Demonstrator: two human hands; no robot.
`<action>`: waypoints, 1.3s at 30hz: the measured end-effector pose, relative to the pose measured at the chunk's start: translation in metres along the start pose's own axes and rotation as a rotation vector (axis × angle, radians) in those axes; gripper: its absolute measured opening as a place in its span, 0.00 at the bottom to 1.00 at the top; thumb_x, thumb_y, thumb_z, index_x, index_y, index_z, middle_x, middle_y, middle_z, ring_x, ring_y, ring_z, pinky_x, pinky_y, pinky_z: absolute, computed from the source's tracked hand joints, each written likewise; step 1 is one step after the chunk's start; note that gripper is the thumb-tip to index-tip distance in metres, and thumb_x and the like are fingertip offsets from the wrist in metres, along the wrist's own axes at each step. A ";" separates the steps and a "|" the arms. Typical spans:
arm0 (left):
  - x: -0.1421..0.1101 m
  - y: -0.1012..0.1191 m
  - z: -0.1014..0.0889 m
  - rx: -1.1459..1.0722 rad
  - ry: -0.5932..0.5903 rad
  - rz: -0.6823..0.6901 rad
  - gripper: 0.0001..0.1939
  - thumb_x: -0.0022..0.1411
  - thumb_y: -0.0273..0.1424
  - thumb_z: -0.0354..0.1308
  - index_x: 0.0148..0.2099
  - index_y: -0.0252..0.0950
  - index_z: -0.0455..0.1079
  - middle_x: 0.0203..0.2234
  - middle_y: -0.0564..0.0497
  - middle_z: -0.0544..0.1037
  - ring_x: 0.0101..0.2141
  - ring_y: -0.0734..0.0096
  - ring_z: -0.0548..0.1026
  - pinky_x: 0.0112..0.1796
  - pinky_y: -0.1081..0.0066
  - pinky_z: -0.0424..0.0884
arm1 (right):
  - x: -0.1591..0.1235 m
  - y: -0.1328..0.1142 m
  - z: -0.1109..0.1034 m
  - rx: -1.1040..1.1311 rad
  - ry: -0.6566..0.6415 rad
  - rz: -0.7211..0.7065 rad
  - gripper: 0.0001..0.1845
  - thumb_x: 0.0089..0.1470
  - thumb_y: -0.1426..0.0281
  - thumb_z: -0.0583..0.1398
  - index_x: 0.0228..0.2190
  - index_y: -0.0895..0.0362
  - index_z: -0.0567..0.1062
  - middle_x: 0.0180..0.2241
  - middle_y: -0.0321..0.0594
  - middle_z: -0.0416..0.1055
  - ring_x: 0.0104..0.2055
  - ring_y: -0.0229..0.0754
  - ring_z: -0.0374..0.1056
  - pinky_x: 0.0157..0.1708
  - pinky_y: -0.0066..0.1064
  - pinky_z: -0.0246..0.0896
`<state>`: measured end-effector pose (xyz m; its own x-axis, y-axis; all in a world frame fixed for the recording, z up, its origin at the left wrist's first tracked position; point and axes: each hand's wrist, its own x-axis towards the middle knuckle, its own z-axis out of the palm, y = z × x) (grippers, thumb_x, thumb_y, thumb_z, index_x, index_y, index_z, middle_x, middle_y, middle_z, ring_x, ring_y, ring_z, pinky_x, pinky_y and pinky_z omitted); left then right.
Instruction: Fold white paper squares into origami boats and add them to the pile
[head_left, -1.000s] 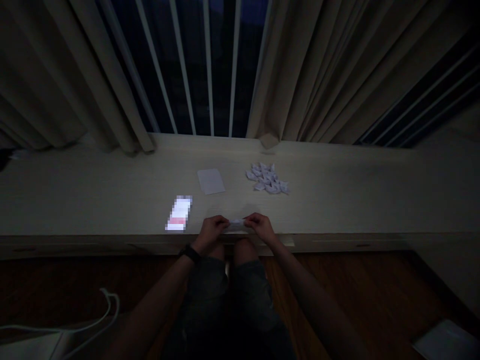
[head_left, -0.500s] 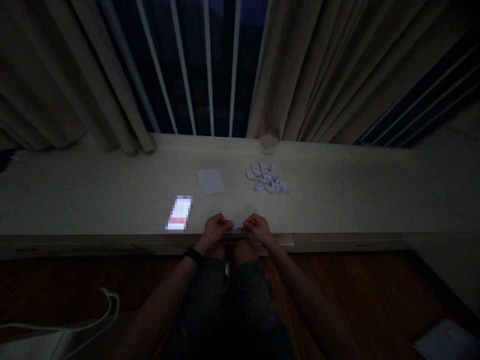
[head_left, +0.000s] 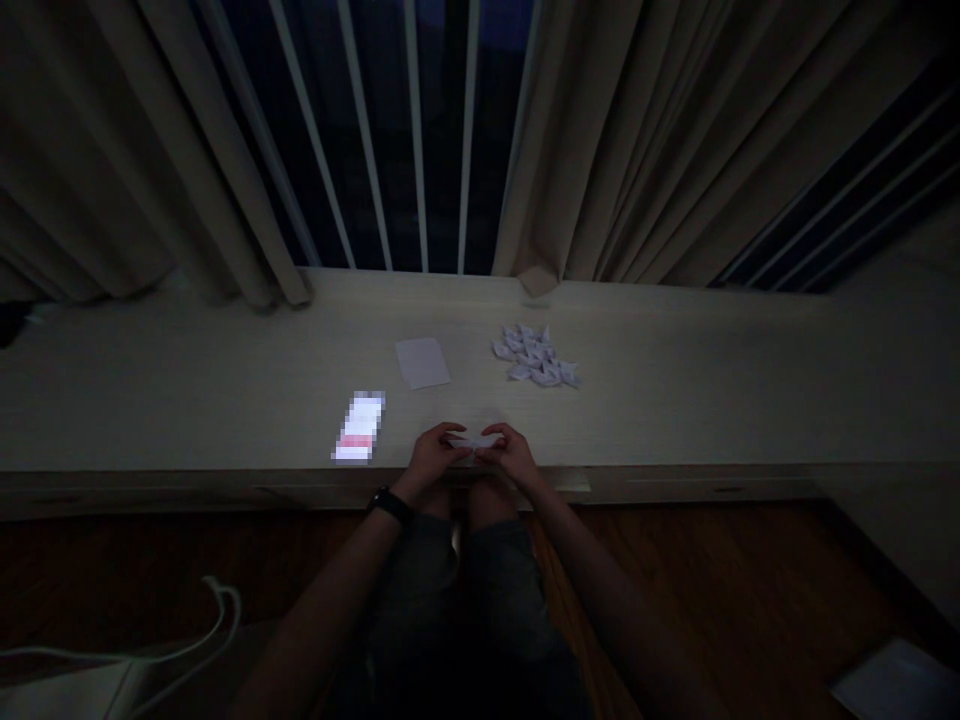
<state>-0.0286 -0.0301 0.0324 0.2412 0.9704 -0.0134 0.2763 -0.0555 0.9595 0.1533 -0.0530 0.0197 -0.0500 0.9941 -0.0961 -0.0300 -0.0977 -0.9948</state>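
Observation:
My left hand and my right hand meet at the near edge of a pale wooden ledge. Both pinch a small folded white paper piece between their fingertips, with the paper held just above the ledge. A dark watch sits on my left wrist. Beyond the hands lies a flat white paper sheet, and to its right a pile of several small folded paper pieces.
A lit phone lies on the ledge left of my hands. Curtains and a barred dark window stand behind the ledge. A white cable lies on the wooden floor at the lower left, and a pale flat object lies at the lower right.
My hands have drawn closer together, and the paper between them has become shorter and more folded. Nothing else on the ledge has moved.

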 end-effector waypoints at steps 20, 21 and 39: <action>-0.002 -0.002 0.008 0.063 -0.122 0.026 0.18 0.50 0.28 0.62 0.45 0.35 0.69 0.36 0.48 0.77 0.37 0.67 0.75 0.35 0.70 0.71 | 0.000 0.009 0.000 -0.305 0.037 -0.181 0.15 0.42 0.67 0.59 0.35 0.55 0.66 0.29 0.34 0.66 0.30 0.39 0.64 0.31 0.29 0.61; -0.001 -0.004 0.007 0.077 -0.147 0.015 0.17 0.50 0.28 0.62 0.45 0.35 0.69 0.34 0.48 0.77 0.35 0.67 0.75 0.34 0.71 0.71 | 0.000 0.010 -0.001 -0.307 0.032 -0.176 0.15 0.42 0.67 0.59 0.35 0.55 0.65 0.29 0.34 0.66 0.30 0.39 0.64 0.31 0.29 0.61; -0.002 0.014 -0.001 0.416 -0.142 0.149 0.12 0.51 0.33 0.61 0.38 0.36 0.69 0.26 0.53 0.74 0.26 0.71 0.69 0.26 0.75 0.58 | 0.008 0.002 -0.006 -0.240 -0.086 -0.141 0.12 0.35 0.72 0.64 0.28 0.57 0.72 0.28 0.34 0.70 0.31 0.39 0.66 0.31 0.28 0.60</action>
<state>-0.0259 -0.0329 0.0464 0.4240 0.9043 0.0499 0.5715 -0.3099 0.7598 0.1585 -0.0450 0.0170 -0.1464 0.9885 0.0369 0.1935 0.0652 -0.9789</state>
